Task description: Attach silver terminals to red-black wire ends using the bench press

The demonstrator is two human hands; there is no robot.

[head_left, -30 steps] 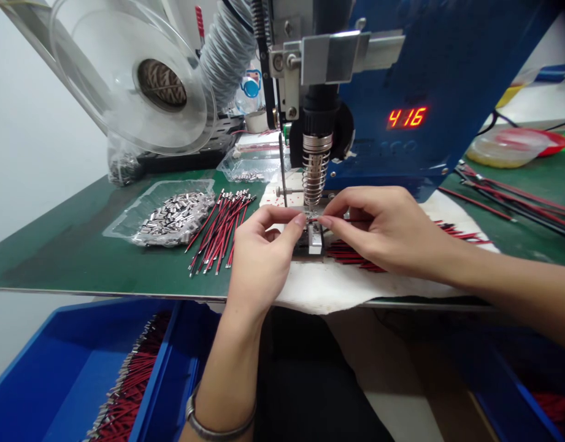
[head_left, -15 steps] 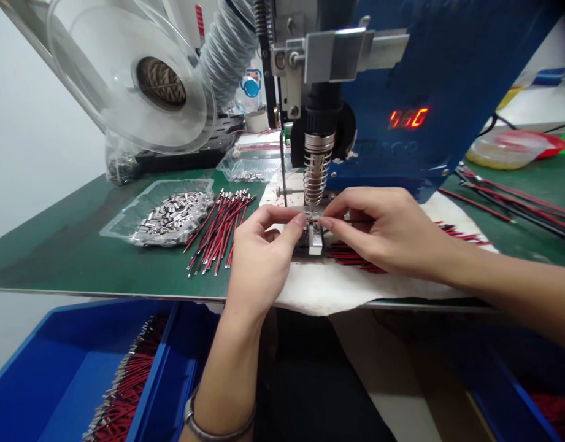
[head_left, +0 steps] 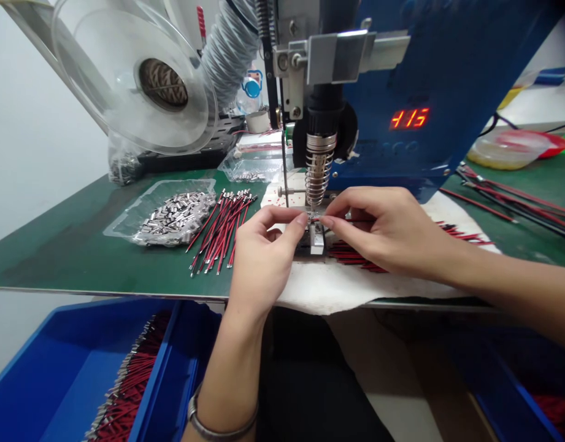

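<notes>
Under the spring-wrapped tip [head_left: 319, 166] of a blue machine [head_left: 402, 67], both hands meet at a small metal fixture [head_left: 317, 240]. My left hand [head_left: 268, 258] pinches at the fixture's left side; what its thumb and forefinger hold is too small to make out. From the right, my right hand [head_left: 388, 233] has thumb and forefinger closed on a thin red and black wire [head_left: 359, 220], whose end lies over the fixture. Short red and black wires [head_left: 356, 255] lie on the white cloth [head_left: 328, 288] beneath my right hand.
Left of the hands are a pile of wires with metal ends [head_left: 220, 230] and a clear tray [head_left: 119, 227] of small metal parts. A clear round fume hood [head_left: 102, 73] hangs at upper left. Blue bins [head_left: 47, 368] stand below the table edge. Longer wires [head_left: 516, 190] lie right.
The red digits on the machine's display have changed. Both hands stay at the fixture in nearly the same pose, and the whole view has shifted very slightly.
</notes>
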